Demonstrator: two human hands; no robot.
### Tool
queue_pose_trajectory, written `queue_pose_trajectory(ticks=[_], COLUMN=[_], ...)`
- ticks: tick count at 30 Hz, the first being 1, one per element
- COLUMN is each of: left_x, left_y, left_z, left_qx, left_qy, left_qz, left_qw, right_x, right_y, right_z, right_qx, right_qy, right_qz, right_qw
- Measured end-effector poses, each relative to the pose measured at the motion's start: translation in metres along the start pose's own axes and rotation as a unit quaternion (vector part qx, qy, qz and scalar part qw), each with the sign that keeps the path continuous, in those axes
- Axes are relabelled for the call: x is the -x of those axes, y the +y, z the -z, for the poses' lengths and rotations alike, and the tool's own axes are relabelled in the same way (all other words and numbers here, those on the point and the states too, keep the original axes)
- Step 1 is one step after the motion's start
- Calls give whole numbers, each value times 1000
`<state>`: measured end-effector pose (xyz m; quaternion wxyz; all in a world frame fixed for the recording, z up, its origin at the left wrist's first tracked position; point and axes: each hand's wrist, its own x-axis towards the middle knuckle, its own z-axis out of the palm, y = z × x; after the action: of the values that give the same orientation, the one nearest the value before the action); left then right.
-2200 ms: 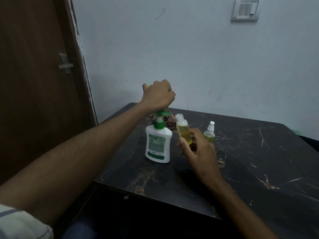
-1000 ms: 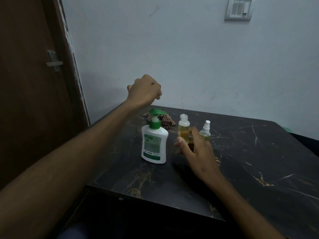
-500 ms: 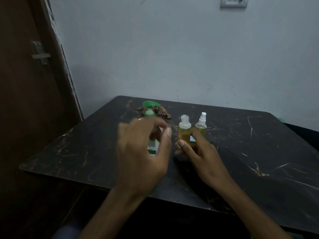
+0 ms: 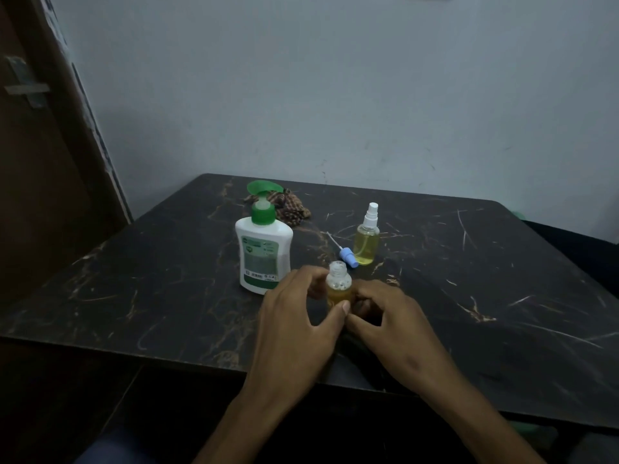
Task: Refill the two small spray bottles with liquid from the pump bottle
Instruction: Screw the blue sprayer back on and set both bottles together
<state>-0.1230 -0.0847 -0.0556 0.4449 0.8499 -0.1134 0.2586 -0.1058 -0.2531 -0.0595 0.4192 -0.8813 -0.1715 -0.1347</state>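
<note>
The left hand (image 4: 294, 316) and right hand (image 4: 392, 324) close their fingers around the uncapped small clear bottle of amber liquid (image 4: 339, 284), upright on the dark marbled worktop (image 4: 150, 283), neck up.

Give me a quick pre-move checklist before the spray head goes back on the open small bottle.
1. Open small bottle upright on the table: ok.
2. Bottle held steady: ok; left hand and right hand both grip its lower part.
3. Neck uncovered and free: ok; nothing over the mouth.
4. Blue spray head within reach: ok; it lies on the table behind the bottle, dip tube pointing away.
5. Fill level enough: cannot tell; amber liquid shows low in the bottle, fingers hide the rest.
6. Second spray bottle capped and clear of the hands: ok. Pump bottle stands upright to the left.
</note>
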Motion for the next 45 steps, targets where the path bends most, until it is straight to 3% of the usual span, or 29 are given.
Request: queue_pose_trajectory(ticks=[6,11,19,26,34,45], left_x=[1,0,2,3,2,2], left_y=[-5,-8,-9,-10,-11,-13], left_z=[-3,-6,-8,-9,-10,-11], left_qx=[9,7,-28,-36,-44,-47], left_qy=[-35,-38,-55,-45,-54,-54], left_qz=[18,26,15,3,0,0], left_qw=[999,999,998,998,998,997], right_x=[1,-1,-50,-84,-100,-74], right_y=[5,6,5,3,6,0], right_z=[-1,20,29,2,-9,8], right_qx=[61,99,252,285,335,311], right_qy=[-15,-73,18,-32,-67,-19], right_qz=[5,-12,-12,29,-3,29], right_qw=[998,992,968,958,940,950])
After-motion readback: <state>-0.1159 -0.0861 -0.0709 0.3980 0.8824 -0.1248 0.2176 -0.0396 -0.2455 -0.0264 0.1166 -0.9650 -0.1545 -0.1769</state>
